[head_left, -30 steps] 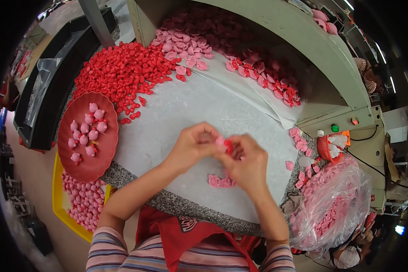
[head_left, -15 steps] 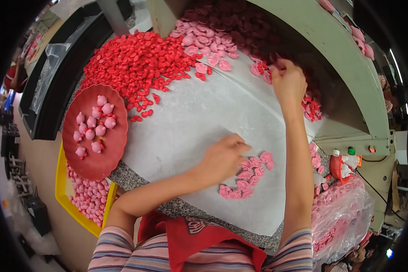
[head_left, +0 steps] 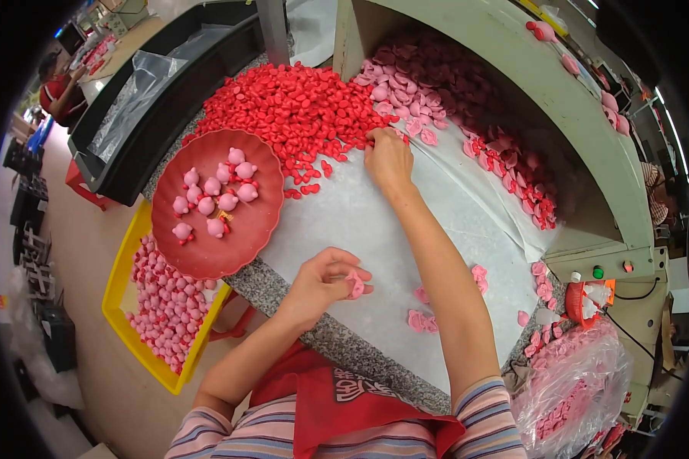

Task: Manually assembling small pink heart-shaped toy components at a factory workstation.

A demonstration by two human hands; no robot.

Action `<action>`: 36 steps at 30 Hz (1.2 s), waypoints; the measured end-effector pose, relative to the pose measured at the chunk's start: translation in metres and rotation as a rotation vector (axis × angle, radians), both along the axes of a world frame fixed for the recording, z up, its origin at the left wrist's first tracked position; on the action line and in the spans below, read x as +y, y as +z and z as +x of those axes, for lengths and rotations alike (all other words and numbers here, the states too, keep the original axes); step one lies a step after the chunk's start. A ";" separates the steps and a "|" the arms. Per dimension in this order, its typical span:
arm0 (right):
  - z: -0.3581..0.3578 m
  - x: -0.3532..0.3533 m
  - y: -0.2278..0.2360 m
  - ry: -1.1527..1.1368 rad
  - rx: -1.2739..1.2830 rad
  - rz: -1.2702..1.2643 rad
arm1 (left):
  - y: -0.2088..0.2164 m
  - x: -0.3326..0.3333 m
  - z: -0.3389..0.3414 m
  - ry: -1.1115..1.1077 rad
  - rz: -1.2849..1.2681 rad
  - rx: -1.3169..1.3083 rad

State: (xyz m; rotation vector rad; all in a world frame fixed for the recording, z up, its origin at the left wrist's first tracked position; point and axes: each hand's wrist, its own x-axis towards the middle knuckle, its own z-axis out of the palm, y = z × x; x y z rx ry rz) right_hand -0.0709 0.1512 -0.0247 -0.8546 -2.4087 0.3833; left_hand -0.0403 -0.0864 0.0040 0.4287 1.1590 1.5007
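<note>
Your left hand (head_left: pixel 321 286) pinches a small pink piece (head_left: pixel 355 285), on your side of the red heap (head_left: pixel 283 107). Your right hand (head_left: pixel 391 162), nearer, curls at the heap's right edge; I can't tell what it holds.

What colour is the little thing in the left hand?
Pink. The head view shows the small piece in the left hand best.

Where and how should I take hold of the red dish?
Probably take the dish by its scalloped rim on the near-left side, coming in from the left and slightly below: that part appears to jut past the table edge, leaving room for fingers under and thumb over. Keep it level, as loose pink figures lie inside.
</note>
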 end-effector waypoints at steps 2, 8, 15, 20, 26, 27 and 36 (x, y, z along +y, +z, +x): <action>-0.002 -0.007 0.005 0.019 -0.003 -0.046 | -0.002 -0.011 -0.009 0.134 -0.011 -0.094; 0.092 -0.058 0.060 0.256 0.195 -0.997 | 0.019 -0.003 -0.029 0.174 -0.008 -0.169; 0.151 -0.121 0.092 0.294 0.404 -1.016 | 0.038 0.004 -0.015 0.011 0.225 0.439; 0.167 -0.117 0.098 0.347 0.507 -0.999 | 0.047 0.004 -0.017 -0.169 0.345 0.744; 0.174 -0.119 0.113 0.317 0.286 -1.002 | 0.050 0.002 -0.005 -0.117 0.321 0.420; 0.175 -0.120 0.114 0.292 0.276 -1.025 | 0.053 0.002 -0.003 -0.089 0.310 0.321; 0.172 -0.147 0.107 0.078 0.310 -0.932 | 0.048 0.005 0.017 0.056 0.210 0.211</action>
